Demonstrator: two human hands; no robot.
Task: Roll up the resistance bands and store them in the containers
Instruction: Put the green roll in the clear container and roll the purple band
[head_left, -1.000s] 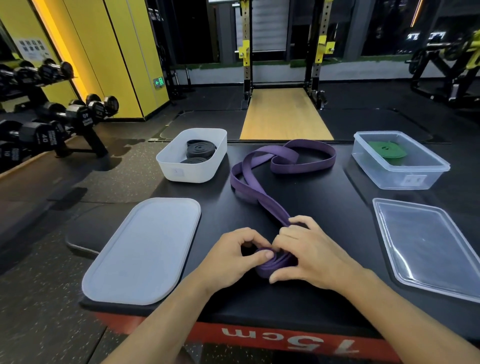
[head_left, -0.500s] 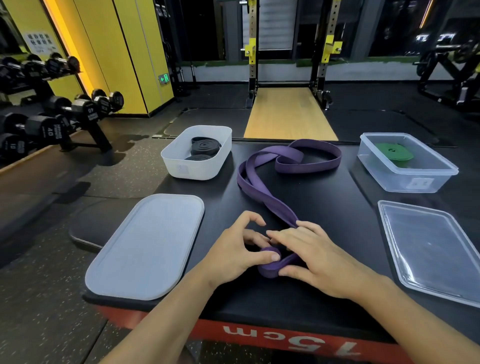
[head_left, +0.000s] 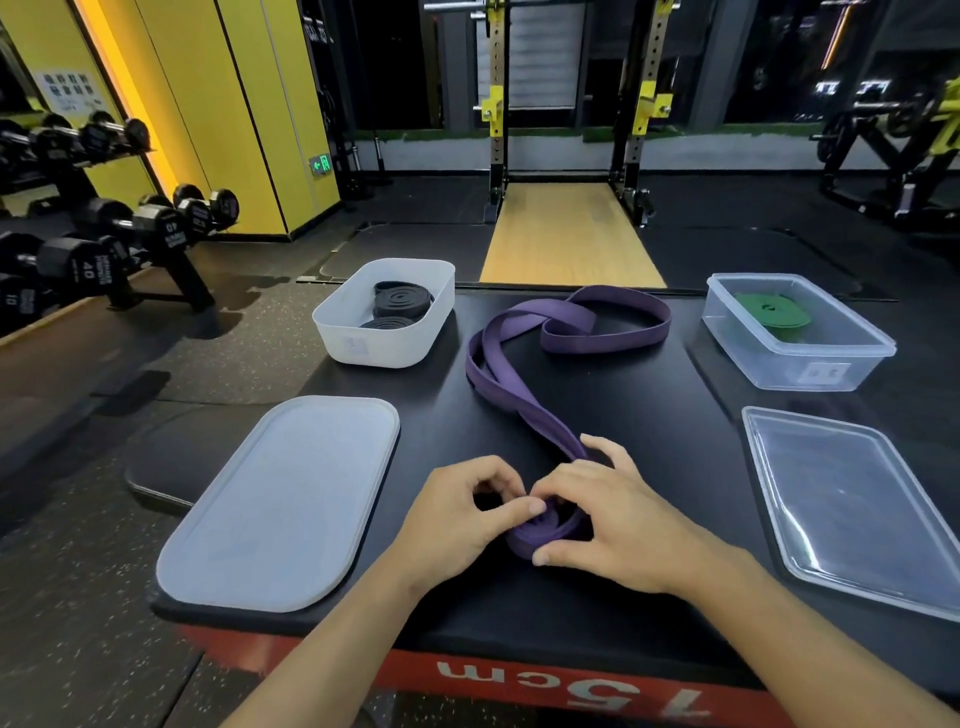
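A long purple resistance band (head_left: 519, 384) lies across the black platform (head_left: 649, 426), its far end looped near the back. Its near end is wound into a small roll between my hands. My left hand (head_left: 457, 525) pinches the roll with thumb and curled fingers. From the right, my right hand (head_left: 618, 514) grips the roll, its thumb under the edge and its fingers over the band. A white tub (head_left: 384, 340) at the back left holds rolled black bands (head_left: 402, 301). A clear tub (head_left: 795, 358) at the back right holds a rolled green band (head_left: 771, 312).
A frosted white lid (head_left: 280, 499) lies flat at the front left, a clear lid (head_left: 862, 509) at the front right. The platform's red front edge reads 15cm. Dumbbells on a rack (head_left: 104, 249) stand to the left, a squat rack (head_left: 571, 104) behind.
The roll at the near end has been turned a little further; my left fingers have curled back onto it and my right hand has shifted over the band.
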